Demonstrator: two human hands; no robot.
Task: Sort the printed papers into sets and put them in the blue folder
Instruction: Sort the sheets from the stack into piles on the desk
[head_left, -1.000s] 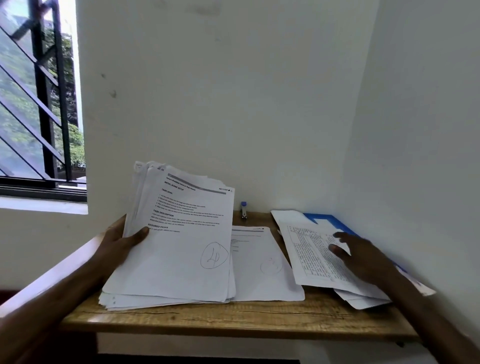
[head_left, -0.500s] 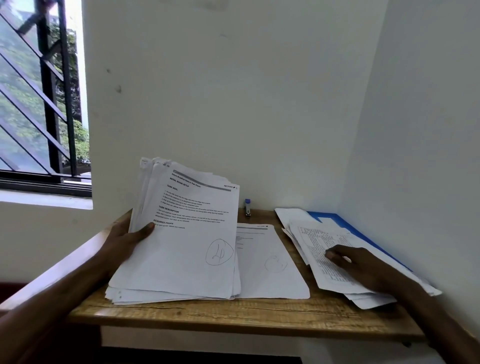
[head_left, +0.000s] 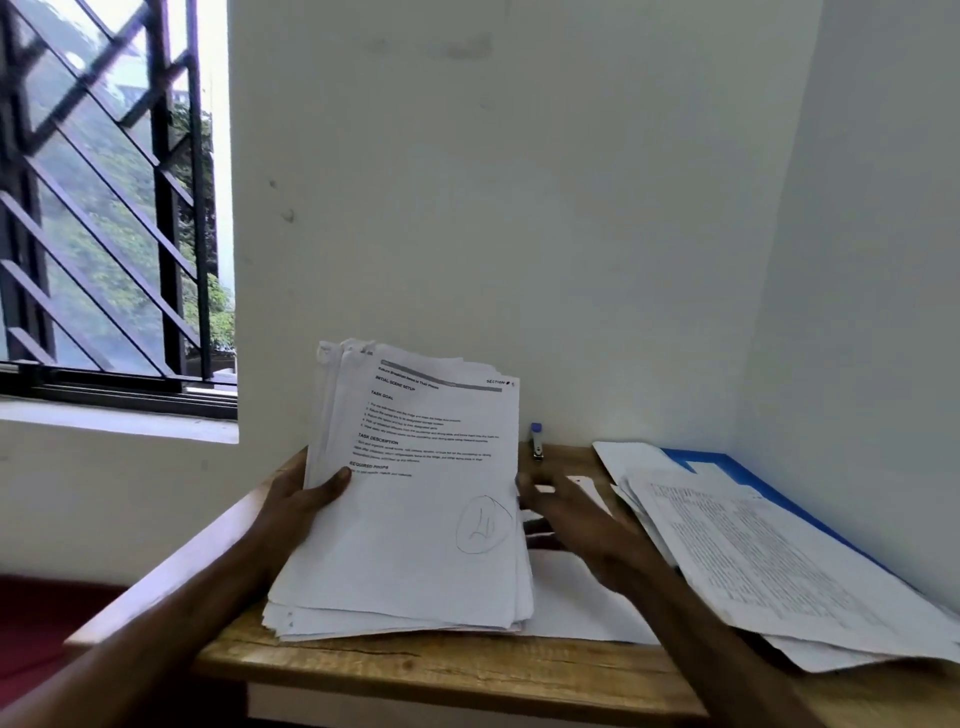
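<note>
- The top sheet of the stack of printed papers (head_left: 415, 499) carries bold headings that can be read: "INITIAL SCENE SETUP", "TASK GOAL", "TASK DESCRIPTION" and "REQUIRED PROPS", with "SECTION" at its upper right corner. The small lines under them are too fine to read.
- Low on the right of that sheet is a pen scrawl inside a hand-drawn circle; the characters are not clear.
- The left hand (head_left: 296, 514) grips the stack by its left edge, thumb curled over the front of the top sheet. The stack stands tilted back, its near edge resting on the table (head_left: 415, 670).
- The right hand (head_left: 576, 525) is motion-blurred, fingers spread and fairly straight, just beside the stack's right edge and over a single sheet (head_left: 587, 603) lying flat on the table. It holds nothing; whether it touches the paper cannot be told.
- The blue folder (head_left: 727, 462) lies at the far right against the wall, mostly covered by a loose pile of pages (head_left: 769, 566) densely printed with text too small to read.
- A small stapler (head_left: 536, 446) stands at the far edge of the table, by the wall.
</note>
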